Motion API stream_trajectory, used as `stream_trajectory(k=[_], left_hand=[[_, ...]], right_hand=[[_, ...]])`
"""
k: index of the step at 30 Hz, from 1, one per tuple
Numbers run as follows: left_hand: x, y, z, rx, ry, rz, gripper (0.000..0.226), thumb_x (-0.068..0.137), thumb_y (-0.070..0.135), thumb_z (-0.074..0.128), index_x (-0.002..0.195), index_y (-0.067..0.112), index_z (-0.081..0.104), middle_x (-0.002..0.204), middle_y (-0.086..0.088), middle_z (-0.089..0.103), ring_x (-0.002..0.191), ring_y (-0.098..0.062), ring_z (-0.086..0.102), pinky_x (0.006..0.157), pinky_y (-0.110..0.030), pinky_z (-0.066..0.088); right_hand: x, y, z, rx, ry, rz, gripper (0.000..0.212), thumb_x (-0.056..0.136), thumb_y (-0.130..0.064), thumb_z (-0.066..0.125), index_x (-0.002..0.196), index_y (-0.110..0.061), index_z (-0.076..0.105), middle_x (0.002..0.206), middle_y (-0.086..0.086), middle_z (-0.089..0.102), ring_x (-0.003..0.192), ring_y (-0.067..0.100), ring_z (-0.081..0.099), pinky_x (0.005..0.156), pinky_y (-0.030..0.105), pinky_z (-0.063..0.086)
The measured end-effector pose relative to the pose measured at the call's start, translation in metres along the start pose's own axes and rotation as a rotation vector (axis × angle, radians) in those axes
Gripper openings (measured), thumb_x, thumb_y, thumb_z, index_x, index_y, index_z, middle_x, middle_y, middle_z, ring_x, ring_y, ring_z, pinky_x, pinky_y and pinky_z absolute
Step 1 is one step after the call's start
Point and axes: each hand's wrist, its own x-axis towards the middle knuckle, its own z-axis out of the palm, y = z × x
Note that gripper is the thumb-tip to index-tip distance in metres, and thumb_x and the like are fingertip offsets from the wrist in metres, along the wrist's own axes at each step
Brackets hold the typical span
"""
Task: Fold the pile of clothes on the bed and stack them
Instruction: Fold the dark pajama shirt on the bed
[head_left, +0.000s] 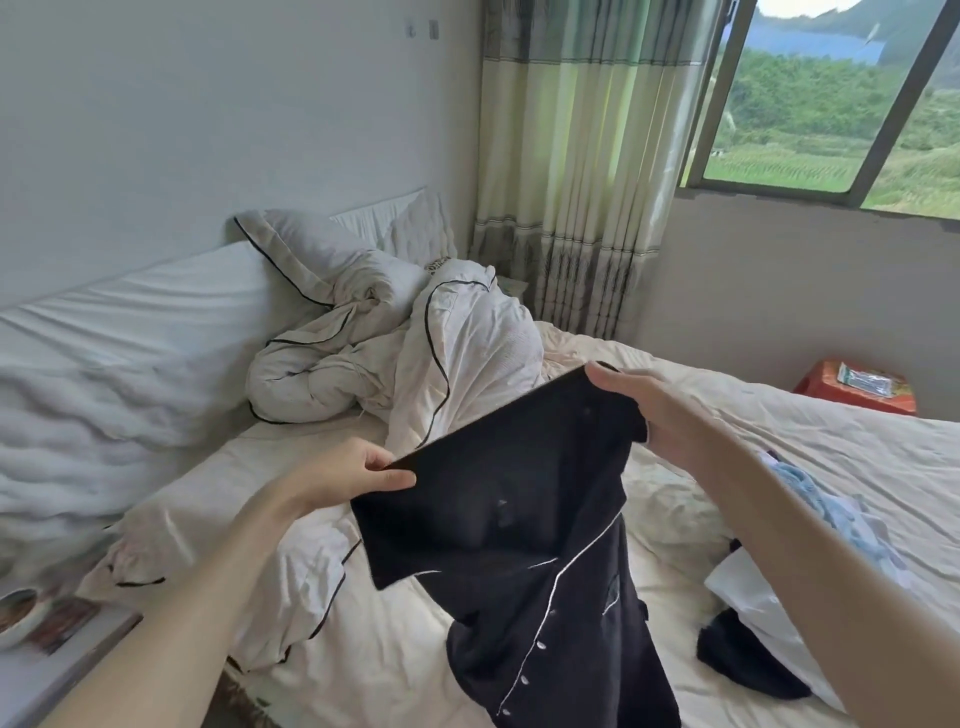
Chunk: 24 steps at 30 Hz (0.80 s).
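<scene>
The black buttoned garment (524, 545) is hanging lowest and nearest, draping down toward the bed (779, 441) with its long axis running top to bottom. Its upper edge is stretching on a slant between the hands: the left hand (358, 475) is pinching the near corner, the right hand (641, 410) is gripping the far, higher corner. Unfolded clothes (810, 525) are lying just to the right.

Bed (831, 452): crumpled white duvet (395, 353) at head; mixed clothes pile (769, 597) at right.
</scene>
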Motion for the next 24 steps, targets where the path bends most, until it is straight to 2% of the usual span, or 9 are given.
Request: stream_trajectory(k=[3,5,7,10,13,16,20,22,24], left_hand=[[-0.009,-0.016,-0.009,-0.021,0.008,-0.025,0.015,0.086,0.021,0.066,0.076,0.01,0.067,0.068,0.008,0.064,0.063,-0.002,0.056,0.06,-0.011,0.041],[-0.012,-0.027,-0.016,0.037,0.128,-0.039,0.028,0.089,0.024,0.063,0.066,0.01,0.056,0.06,0.008,0.052,0.058,-0.005,0.047,0.057,-0.015,0.036],[-0.014,-0.036,-0.023,-0.009,0.267,-0.077,0.031,0.093,0.028,0.058,0.072,0.005,0.055,0.067,-0.002,0.055,0.064,-0.012,0.051,0.061,-0.02,0.046],[-0.017,-0.043,-0.029,-0.477,0.336,-0.156,0.027,0.097,0.025,0.049,0.093,0.001,0.061,0.081,-0.01,0.069,0.069,-0.015,0.067,0.06,-0.025,0.056],[-0.017,-0.039,-0.037,-0.965,0.381,-0.213,0.033,0.097,0.021,0.048,0.076,0.006,0.067,0.064,-0.007,0.07,0.053,-0.014,0.067,0.046,-0.025,0.054],[-0.014,-0.029,-0.051,-1.171,0.411,-0.185,0.038,0.097,0.022,0.048,0.069,0.007,0.068,0.06,-0.005,0.069,0.052,-0.013,0.067,0.047,-0.027,0.055],[-0.017,-0.023,-0.074,-1.14,0.362,-0.165,0.04,0.094,0.027,0.051,0.071,0.006,0.075,0.076,-0.009,0.073,0.067,-0.021,0.071,0.053,-0.039,0.058],[-0.02,-0.024,-0.082,-1.065,0.338,-0.189,0.034,0.094,0.03,0.05,0.084,0.006,0.072,0.083,-0.012,0.073,0.071,-0.026,0.072,0.056,-0.046,0.058],[-0.022,-0.022,-0.089,-0.989,0.339,-0.214,0.03,0.094,0.029,0.051,0.088,0.006,0.068,0.081,-0.013,0.073,0.069,-0.026,0.071,0.054,-0.049,0.057]], right_hand=[[0.018,-0.016,0.006,0.118,0.084,-0.002,0.024,0.087,-0.027,0.065,0.094,-0.005,0.064,0.088,0.01,0.07,0.075,0.019,0.068,0.067,0.03,0.051],[0.028,-0.023,0.005,0.118,0.131,0.014,0.025,0.086,-0.027,0.067,0.094,-0.004,0.067,0.086,0.009,0.073,0.076,0.019,0.07,0.064,0.029,0.057],[0.036,-0.026,0.003,0.064,0.146,0.066,0.024,0.085,-0.025,0.069,0.097,-0.005,0.068,0.085,0.008,0.074,0.078,0.021,0.071,0.066,0.032,0.057],[0.043,-0.021,0.001,-0.004,0.033,0.235,0.023,0.088,-0.023,0.064,0.102,-0.005,0.065,0.087,0.009,0.074,0.075,0.021,0.072,0.063,0.033,0.057],[0.048,-0.011,0.002,0.071,-0.082,0.328,0.021,0.09,-0.023,0.057,0.102,-0.008,0.064,0.086,0.007,0.073,0.073,0.02,0.071,0.062,0.033,0.058],[0.054,-0.01,0.001,0.202,-0.133,0.32,0.02,0.087,-0.023,0.053,0.096,-0.008,0.064,0.082,0.007,0.073,0.071,0.02,0.071,0.062,0.034,0.057],[0.054,-0.018,0.003,0.175,-0.112,0.258,0.025,0.081,-0.027,0.061,0.1,-0.011,0.064,0.086,0.006,0.07,0.071,0.019,0.069,0.068,0.035,0.054],[0.053,-0.019,0.003,0.11,-0.093,0.125,0.033,0.082,-0.028,0.063,0.112,-0.017,0.065,0.098,0.003,0.071,0.079,0.016,0.069,0.065,0.028,0.057],[0.044,-0.019,0.009,-0.071,-0.161,-0.022,0.038,0.079,-0.035,0.065,0.116,-0.025,0.067,0.106,-0.001,0.072,0.09,0.01,0.069,0.068,0.02,0.055]])
